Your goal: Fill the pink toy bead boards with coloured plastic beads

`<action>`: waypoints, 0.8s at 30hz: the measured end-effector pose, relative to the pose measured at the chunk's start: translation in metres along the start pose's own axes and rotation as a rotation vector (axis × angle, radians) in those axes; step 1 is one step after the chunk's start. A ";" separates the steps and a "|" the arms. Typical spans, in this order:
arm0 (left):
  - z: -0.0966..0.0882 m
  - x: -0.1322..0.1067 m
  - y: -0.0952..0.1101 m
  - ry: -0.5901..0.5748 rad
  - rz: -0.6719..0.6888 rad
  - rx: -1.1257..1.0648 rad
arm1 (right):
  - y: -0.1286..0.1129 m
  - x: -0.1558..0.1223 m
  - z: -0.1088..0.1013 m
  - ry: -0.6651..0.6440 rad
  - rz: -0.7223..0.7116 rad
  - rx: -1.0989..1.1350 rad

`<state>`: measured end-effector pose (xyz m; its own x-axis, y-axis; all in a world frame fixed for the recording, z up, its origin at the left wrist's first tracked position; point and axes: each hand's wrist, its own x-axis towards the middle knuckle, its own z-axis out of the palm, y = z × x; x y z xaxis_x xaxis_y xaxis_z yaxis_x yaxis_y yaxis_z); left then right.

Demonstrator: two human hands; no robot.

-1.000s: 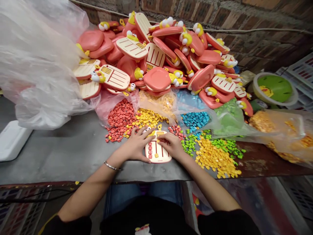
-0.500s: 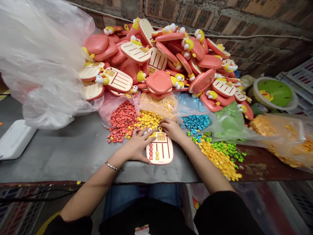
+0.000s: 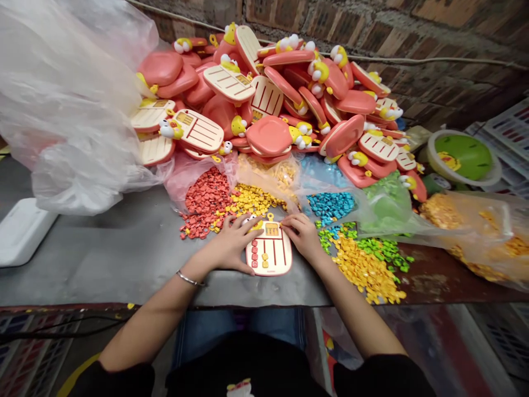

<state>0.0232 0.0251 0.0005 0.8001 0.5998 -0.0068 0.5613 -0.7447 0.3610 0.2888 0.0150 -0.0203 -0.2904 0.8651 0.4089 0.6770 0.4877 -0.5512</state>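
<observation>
A cream and pink toy board point(image 3: 269, 253) with red slots lies flat on the grey table point(image 3: 124, 259) in front of me. My left hand point(image 3: 230, 244) rests on its left side, fingers spread flat over the edge and the top left corner. My right hand point(image 3: 303, 235) sits at the board's upper right corner with its fingertips pinched together; whether a small bead is in them I cannot make out. Red beads fill the board's left slot and a few yellow ones sit in the middle slot. Just beyond the board lie yellow beads point(image 3: 250, 199) and red beads point(image 3: 204, 201).
A big heap of pink toy boards point(image 3: 273, 105) fills the back of the table against a brick wall. Blue beads point(image 3: 330, 204), green beads point(image 3: 378, 248) and orange beads point(image 3: 363, 273) lie right of my hands. A large clear plastic bag point(image 3: 70, 105) is at left, a green-lidded tub point(image 3: 465, 151) at right.
My right hand went from the board up to the yellow beads and has come back to the board's upper right corner. More yellow beads now sit in the middle slot. My left hand stayed put.
</observation>
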 end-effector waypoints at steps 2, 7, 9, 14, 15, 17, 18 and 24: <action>0.001 0.000 0.000 -0.005 -0.003 0.003 | 0.000 -0.001 0.002 0.006 0.004 -0.019; 0.001 0.001 -0.001 -0.011 -0.005 0.010 | -0.004 -0.009 -0.003 -0.051 -0.006 -0.024; 0.000 0.001 0.000 -0.018 -0.002 0.011 | -0.003 -0.013 -0.007 -0.082 -0.005 0.003; 0.000 0.002 0.003 -0.036 0.028 -0.006 | 0.002 -0.018 -0.017 -0.186 -0.029 0.115; 0.000 0.002 0.003 -0.039 0.031 -0.009 | 0.002 -0.019 -0.018 -0.202 -0.026 0.120; 0.000 0.002 0.003 -0.041 0.030 -0.012 | 0.000 -0.022 -0.017 -0.192 -0.002 0.110; 0.000 0.002 0.003 -0.040 0.027 -0.012 | -0.002 -0.024 -0.015 -0.166 0.016 0.100; 0.003 0.002 0.004 -0.041 0.044 -0.005 | -0.011 -0.038 -0.008 -0.065 0.074 0.106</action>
<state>0.0277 0.0221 -0.0006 0.8317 0.5544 -0.0288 0.5249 -0.7684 0.3662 0.2979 -0.0246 -0.0242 -0.2875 0.9033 0.3183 0.6236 0.4288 -0.6536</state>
